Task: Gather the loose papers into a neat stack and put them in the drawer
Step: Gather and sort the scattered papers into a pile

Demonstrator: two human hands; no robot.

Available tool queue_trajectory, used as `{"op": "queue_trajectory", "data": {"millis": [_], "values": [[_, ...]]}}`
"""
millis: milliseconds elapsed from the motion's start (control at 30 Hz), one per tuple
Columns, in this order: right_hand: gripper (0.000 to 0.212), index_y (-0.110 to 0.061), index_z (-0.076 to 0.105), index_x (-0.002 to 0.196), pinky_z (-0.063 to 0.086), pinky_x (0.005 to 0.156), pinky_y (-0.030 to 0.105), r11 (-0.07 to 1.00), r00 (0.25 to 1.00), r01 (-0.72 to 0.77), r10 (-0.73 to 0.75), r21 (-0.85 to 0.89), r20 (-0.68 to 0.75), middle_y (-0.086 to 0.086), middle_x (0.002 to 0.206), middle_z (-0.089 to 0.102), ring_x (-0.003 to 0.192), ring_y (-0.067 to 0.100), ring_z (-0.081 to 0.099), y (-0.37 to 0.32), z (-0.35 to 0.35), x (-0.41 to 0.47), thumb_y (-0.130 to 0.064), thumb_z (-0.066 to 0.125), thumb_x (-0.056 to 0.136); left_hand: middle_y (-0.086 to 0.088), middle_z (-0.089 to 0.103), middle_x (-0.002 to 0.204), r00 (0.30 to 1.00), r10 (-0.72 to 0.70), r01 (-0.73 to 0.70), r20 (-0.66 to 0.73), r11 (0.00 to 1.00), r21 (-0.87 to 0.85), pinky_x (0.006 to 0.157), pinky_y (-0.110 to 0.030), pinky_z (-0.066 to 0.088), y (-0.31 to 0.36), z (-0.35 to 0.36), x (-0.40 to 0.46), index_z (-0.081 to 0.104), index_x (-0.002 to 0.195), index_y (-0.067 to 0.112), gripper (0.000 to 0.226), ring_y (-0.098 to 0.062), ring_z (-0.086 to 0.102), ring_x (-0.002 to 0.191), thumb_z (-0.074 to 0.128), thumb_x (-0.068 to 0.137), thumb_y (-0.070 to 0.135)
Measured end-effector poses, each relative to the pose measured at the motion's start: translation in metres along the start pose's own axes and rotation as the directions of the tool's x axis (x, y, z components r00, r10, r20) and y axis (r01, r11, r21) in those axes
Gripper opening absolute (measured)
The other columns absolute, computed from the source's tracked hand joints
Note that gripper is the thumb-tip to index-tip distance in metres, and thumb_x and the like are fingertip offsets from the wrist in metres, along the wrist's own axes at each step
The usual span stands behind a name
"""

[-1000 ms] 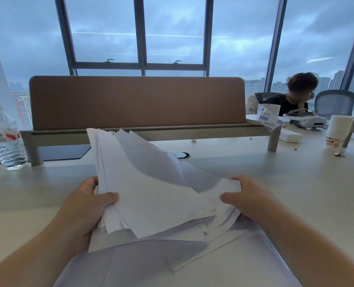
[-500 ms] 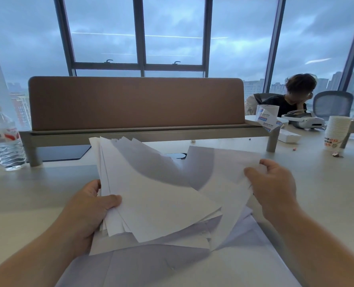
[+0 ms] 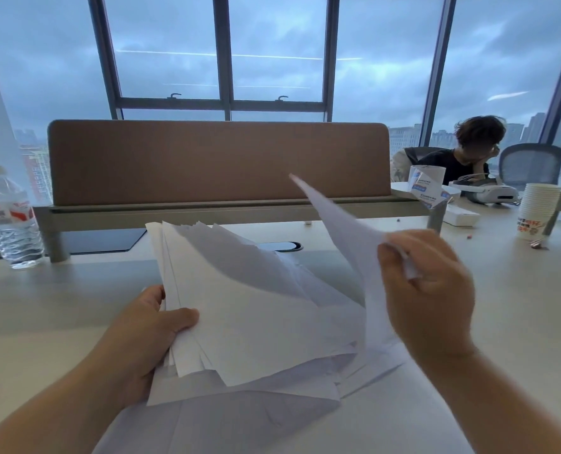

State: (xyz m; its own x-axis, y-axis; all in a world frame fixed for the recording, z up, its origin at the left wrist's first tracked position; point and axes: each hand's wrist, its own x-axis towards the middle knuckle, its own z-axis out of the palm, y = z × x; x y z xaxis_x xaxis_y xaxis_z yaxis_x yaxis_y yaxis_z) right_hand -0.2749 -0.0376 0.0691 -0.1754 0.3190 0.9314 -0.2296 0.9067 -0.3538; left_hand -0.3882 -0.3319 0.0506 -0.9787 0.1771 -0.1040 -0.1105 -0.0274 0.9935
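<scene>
Now my right hand (image 3: 431, 290) has lifted one sheet (image 3: 341, 231) up off the pile; half a second ago this hand was lower and the sheet lay almost flat against the others. My fingers are closed on its right edge, and the sheet stands nearly upright and bends, with its far corner pointing toward the brown divider (image 3: 218, 162). My left hand (image 3: 148, 335) keeps its place: the thumb presses on top of the fanned bundle of papers (image 3: 249, 309) and the other fingers are under it, so it is clamped on the left side of the bundle. The bundle is tilted up above the desk (image 3: 43, 316), and some more sheets lie flat under it, near my body. I judge the gathering is only partly done, because the edges are not yet aligned. I think the lifted sheet must go onto the bundle next. No drawer is visible from here.
</scene>
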Motion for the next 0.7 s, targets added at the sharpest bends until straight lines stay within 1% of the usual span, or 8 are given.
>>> {"op": "queue_trajectory", "data": {"millis": [67, 167, 233, 333, 400, 533, 633, 700], "values": [[0.019, -0.013, 0.082, 0.101, 0.051, 0.082, 0.029, 0.991, 0.987, 0.1, -0.111, 0.093, 0.12, -0.008, 0.095, 0.069, 0.088, 0.019, 0.063, -0.01, 0.008, -0.013, -0.005, 0.07, 0.089, -0.017, 0.081, 0.093, 1.0, -0.001, 0.001, -0.004, 1.0, 0.009, 0.053, -0.039, 0.063, 0.0, 0.001, 0.0, 0.063, 0.119, 0.01, 0.031, -0.038, 0.079, 0.073, 0.061, 0.095, -0.009], [0.022, -0.02, 0.083, 0.106, 0.054, 0.084, 0.036, 0.959, 0.924, 0.193, -0.249, 0.206, 0.291, -0.007, 0.105, 0.074, 0.097, 0.02, 0.067, -0.025, 0.021, -0.029, -0.012, 0.068, 0.09, -0.016, 0.082, 0.093, 1.0, 0.005, -0.004, -0.016, 1.0, 0.031, 0.059, -0.041, 0.063, 0.0, 0.002, -0.001, 0.065, 0.117, 0.01, 0.029, -0.039, 0.079, 0.075, 0.062, 0.095, -0.008], [0.023, -0.022, 0.082, 0.109, 0.054, 0.087, 0.038, 0.929, 0.856, 0.266, -0.35, 0.256, 0.382, -0.006, 0.113, 0.074, 0.101, 0.022, 0.067, -0.032, 0.027, -0.037, -0.017, 0.067, 0.092, -0.015, 0.082, 0.092, 1.0, 0.014, -0.013, -0.026, 0.998, 0.056, 0.061, -0.041, 0.063, 0.0, 0.003, -0.001, 0.066, 0.114, 0.011, 0.027, -0.038, 0.08, 0.075, 0.064, 0.095, -0.007], [0.025, -0.026, 0.08, 0.114, 0.055, 0.089, 0.037, 0.878, 0.725, 0.374, -0.478, 0.299, 0.496, -0.004, 0.125, 0.072, 0.105, 0.025, 0.066, -0.038, 0.033, -0.048, -0.022, 0.065, 0.094, -0.013, 0.082, 0.09, 1.0, 0.01, -0.009, -0.016, 0.997, 0.077, 0.055, -0.039, 0.062, 0.001, 0.003, -0.003, 0.066, 0.113, 0.013, 0.024, -0.035, 0.079, 0.071, 0.065, 0.096, -0.004], [0.027, -0.029, 0.077, 0.118, 0.056, 0.088, 0.037, 0.846, 0.648, 0.424, -0.532, 0.323, 0.545, -0.004, 0.131, 0.07, 0.109, 0.026, 0.064, -0.04, 0.036, -0.055, -0.026, 0.065, 0.094, -0.013, 0.082, 0.09, 1.0, -0.004, 0.004, -0.003, 0.996, 0.086, 0.058, -0.041, 0.062, 0.0, 0.003, -0.002, 0.066, 0.115, 0.012, 0.023, -0.037, 0.08, 0.074, 0.063, 0.097, -0.003], [0.032, -0.031, 0.073, 0.126, 0.059, 0.085, 0.041, 0.845, 0.556, 0.372, -0.534, 0.384, 0.637, -0.002, 0.138, 0.065, 0.112, 0.027, 0.063, -0.043, 0.039, -0.063, -0.027, 0.065, 0.095, -0.018, 0.082, 0.092, 0.999, -0.027, 0.022, 0.037, 0.992, 0.124, 0.071, -0.046, 0.061, 0.0, 0.005, -0.004, 0.067, 0.116, 0.007, 0.019, -0.039, 0.08, 0.078, 0.057, 0.101, 0.002], [0.031, -0.033, 0.072, 0.129, 0.059, 0.088, 0.038, 0.856, 0.48, 0.311, -0.517, 0.413, 0.709, -0.001, 0.141, 0.063, 0.116, 0.025, 0.061, -0.048, 0.039, -0.066, -0.029, 0.062, 0.1, -0.014, 0.082, 0.087, 0.999, -0.045, 0.042, 0.031, 0.994, 0.099, 0.064, -0.04, 0.059, 0.002, 0.008, -0.009, 0.068, 0.113, 0.01, 0.015, -0.035, 0.08, 0.073, 0.055, 0.105, 0.014], [0.031, -0.037, 0.069, 0.132, 0.054, 0.092, 0.032, 0.871, 0.414, 0.27, -0.489, 0.41, 0.767, -0.004, 0.144, 0.06, 0.122, 0.02, 0.057, -0.054, 0.038, -0.067, -0.035, 0.059, 0.102, -0.015, 0.082, 0.09, 0.996, -0.076, 0.072, 0.046, 0.993, 0.089, 0.065, -0.042, 0.06, 0.003, 0.008, -0.012, 0.067, 0.114, 0.012, 0.016, -0.038, 0.08, 0.077, 0.058, 0.105, 0.022]]}}
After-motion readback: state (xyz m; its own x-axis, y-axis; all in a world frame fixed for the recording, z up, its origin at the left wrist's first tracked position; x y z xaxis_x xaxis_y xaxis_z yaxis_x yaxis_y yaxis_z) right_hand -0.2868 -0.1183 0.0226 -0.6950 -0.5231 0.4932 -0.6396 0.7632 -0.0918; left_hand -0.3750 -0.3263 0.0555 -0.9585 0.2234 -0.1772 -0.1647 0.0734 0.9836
